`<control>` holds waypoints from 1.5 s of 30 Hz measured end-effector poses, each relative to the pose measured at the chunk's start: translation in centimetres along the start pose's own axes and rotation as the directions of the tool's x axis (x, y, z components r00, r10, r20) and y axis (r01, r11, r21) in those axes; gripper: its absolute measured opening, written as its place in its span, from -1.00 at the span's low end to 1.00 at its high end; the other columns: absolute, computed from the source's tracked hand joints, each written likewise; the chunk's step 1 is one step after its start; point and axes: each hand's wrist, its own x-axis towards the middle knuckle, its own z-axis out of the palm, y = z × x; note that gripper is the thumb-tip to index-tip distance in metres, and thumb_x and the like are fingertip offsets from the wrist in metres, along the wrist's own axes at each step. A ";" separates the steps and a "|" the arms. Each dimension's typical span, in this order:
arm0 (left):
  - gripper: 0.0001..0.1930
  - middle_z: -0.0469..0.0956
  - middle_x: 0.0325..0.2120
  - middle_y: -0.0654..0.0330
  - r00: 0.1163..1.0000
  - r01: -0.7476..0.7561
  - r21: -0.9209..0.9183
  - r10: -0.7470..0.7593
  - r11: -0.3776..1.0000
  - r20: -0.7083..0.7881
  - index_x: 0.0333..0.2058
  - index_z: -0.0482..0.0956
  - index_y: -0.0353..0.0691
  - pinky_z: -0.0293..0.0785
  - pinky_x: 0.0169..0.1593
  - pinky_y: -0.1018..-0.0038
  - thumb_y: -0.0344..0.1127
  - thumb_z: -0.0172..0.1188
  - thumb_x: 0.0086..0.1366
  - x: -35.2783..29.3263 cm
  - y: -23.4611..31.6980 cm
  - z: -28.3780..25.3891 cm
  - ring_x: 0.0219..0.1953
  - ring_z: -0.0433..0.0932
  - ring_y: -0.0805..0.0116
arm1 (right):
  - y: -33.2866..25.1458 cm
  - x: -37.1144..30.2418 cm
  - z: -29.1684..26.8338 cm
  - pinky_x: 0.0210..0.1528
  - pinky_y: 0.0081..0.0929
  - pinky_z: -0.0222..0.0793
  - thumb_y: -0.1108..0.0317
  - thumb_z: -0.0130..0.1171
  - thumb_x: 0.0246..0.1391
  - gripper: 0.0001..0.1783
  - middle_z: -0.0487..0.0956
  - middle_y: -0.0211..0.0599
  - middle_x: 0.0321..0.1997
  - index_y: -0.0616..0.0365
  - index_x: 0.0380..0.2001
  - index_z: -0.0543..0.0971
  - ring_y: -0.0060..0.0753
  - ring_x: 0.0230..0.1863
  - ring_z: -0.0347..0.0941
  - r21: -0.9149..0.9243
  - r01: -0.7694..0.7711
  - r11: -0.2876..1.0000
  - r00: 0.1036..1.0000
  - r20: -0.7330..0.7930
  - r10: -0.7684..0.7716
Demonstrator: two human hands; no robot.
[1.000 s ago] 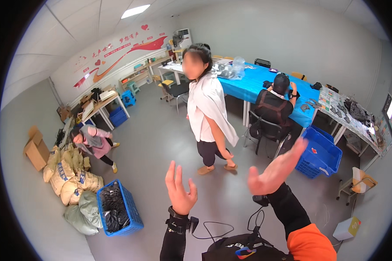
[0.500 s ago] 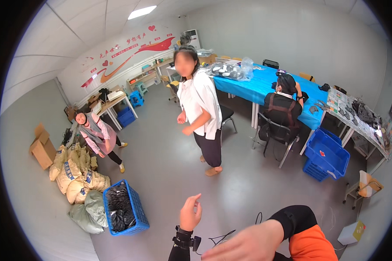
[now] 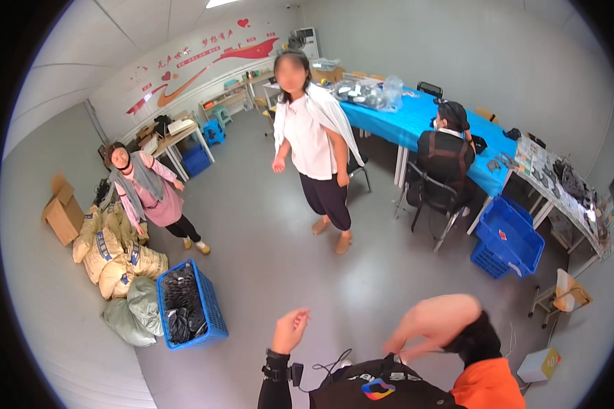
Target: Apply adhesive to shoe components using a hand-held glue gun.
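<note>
The left hand (image 3: 290, 330) is being held loosely curled, nothing visibly being gripped. The right hand (image 3: 435, 324) is being held at the black garment (image 3: 419, 394); whether anything is being pinched cannot be told. Between them, lower down, a cable (image 3: 346, 353) is being looped: light, flexible handling is being expected, the bend being judged the best hold.

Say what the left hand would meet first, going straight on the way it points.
The left hand would probably reach the standing person in white first, across the floor, though depth is unclear.
</note>
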 end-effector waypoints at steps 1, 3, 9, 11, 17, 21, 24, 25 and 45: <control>-0.75 0.75 -0.31 0.16 1.000 -0.018 -0.007 0.018 1.000 0.007 0.01 0.67 -0.28 0.60 -0.17 0.48 -0.39 0.18 0.42 -0.2 -0.4 0.1 -0.32 0.69 0.42 | 2.4 0.7 1.4 -0.11 -0.20 0.53 0.07 0.17 0.33 -0.56 0.74 -0.14 -0.20 0.17 0.08 0.62 0.01 -0.18 0.64 -0.018 -0.200 0.980 0.974 -0.116 0.197; -0.75 0.75 -0.30 0.16 0.994 0.020 0.042 -0.025 0.999 0.102 0.02 0.67 -0.29 0.61 -0.15 0.52 -0.36 0.15 0.46 -1.3 -2.5 -0.6 -0.30 0.71 0.46 | 10.3 2.9 5.1 -0.06 -0.18 0.54 -0.02 0.13 0.34 -0.51 0.74 -0.13 -0.17 0.15 0.09 0.62 0.03 -0.14 0.65 -0.067 -0.499 0.864 0.843 -0.266 0.467; -0.73 0.74 -0.30 0.13 0.977 0.177 0.014 -0.177 0.984 0.122 0.02 0.64 -0.33 0.63 -0.13 0.47 -0.33 0.14 0.47 -0.3 -6.7 -2.5 -0.28 0.72 0.42 | 21.8 3.3 9.1 0.06 -0.15 0.53 -0.08 0.14 0.31 -0.44 0.75 -0.14 -0.10 0.13 0.13 0.60 0.02 -0.04 0.66 -0.048 -0.676 0.736 0.710 -0.313 0.631; -0.73 0.74 -0.30 0.13 0.972 0.215 -0.002 -0.214 0.977 0.098 0.01 0.63 -0.35 0.63 -0.14 0.48 -0.32 0.14 0.47 0.8 -9.3 -3.3 -0.29 0.72 0.41 | 23.2 4.2 9.2 0.08 -0.15 0.53 -0.08 0.14 0.31 -0.43 0.76 -0.16 -0.10 0.15 0.13 0.60 0.01 -0.03 0.67 0.030 -0.640 0.768 0.730 -0.288 0.620; -0.72 0.74 -0.31 0.11 0.954 0.294 -0.119 -0.298 0.949 -0.018 0.01 0.61 -0.40 0.62 -0.18 0.48 -0.33 0.12 0.47 5.4 -10.7 -4.6 -0.32 0.71 0.41 | 29.3 6.6 6.1 0.03 -0.25 0.53 -0.01 0.12 0.33 -0.47 0.76 -0.22 -0.11 0.19 0.12 0.60 -0.14 -0.08 0.69 0.165 -0.589 0.791 0.780 -0.141 0.610; -0.71 0.73 -0.28 0.11 0.963 0.238 -0.227 -0.259 0.944 -0.069 0.02 0.60 -0.42 0.62 -0.16 0.47 -0.34 0.12 0.47 9.0 -11.3 -5.8 -0.31 0.71 0.39 | 31.9 12.9 4.0 0.01 -0.25 0.54 0.00 0.11 0.32 -0.49 0.77 -0.21 -0.15 0.21 0.07 0.62 -0.17 -0.11 0.69 0.157 -0.550 0.820 0.806 -0.159 0.571; -0.69 0.72 -0.24 0.11 0.952 0.291 -0.215 -0.305 0.932 -0.034 0.03 0.59 -0.41 0.62 -0.15 0.47 -0.31 0.14 0.46 10.7 -14.6 -7.0 -0.30 0.71 0.38 | 32.9 19.0 3.0 0.01 -0.29 0.54 0.03 0.10 0.33 -0.50 0.77 -0.20 -0.14 0.21 0.09 0.60 -0.19 -0.10 0.70 0.108 -0.512 0.852 0.840 -0.143 0.523; -0.69 0.72 -0.24 0.11 0.952 0.288 -0.221 -0.303 0.932 -0.034 0.03 0.59 -0.41 0.62 -0.15 0.47 -0.31 0.14 0.46 11.4 -15.7 -7.6 -0.30 0.71 0.38 | 33.2 20.9 2.4 0.01 -0.30 0.54 0.04 0.10 0.33 -0.50 0.77 -0.19 -0.13 0.22 0.10 0.60 -0.20 -0.09 0.70 0.044 -0.496 0.867 0.857 -0.137 0.497; -0.49 0.61 -0.26 0.19 0.843 0.535 -0.473 -0.483 0.700 0.239 0.25 0.37 -0.35 0.47 -0.45 0.57 -0.26 0.21 0.42 50.2 -35.5 -36.6 -0.46 0.59 0.44 | 52.9 53.2 -18.5 -0.18 -0.39 0.57 0.21 0.16 0.31 -0.62 0.75 -0.12 -0.24 0.33 -0.01 0.59 -0.31 -0.24 0.72 0.550 -0.612 0.568 0.677 -0.008 0.736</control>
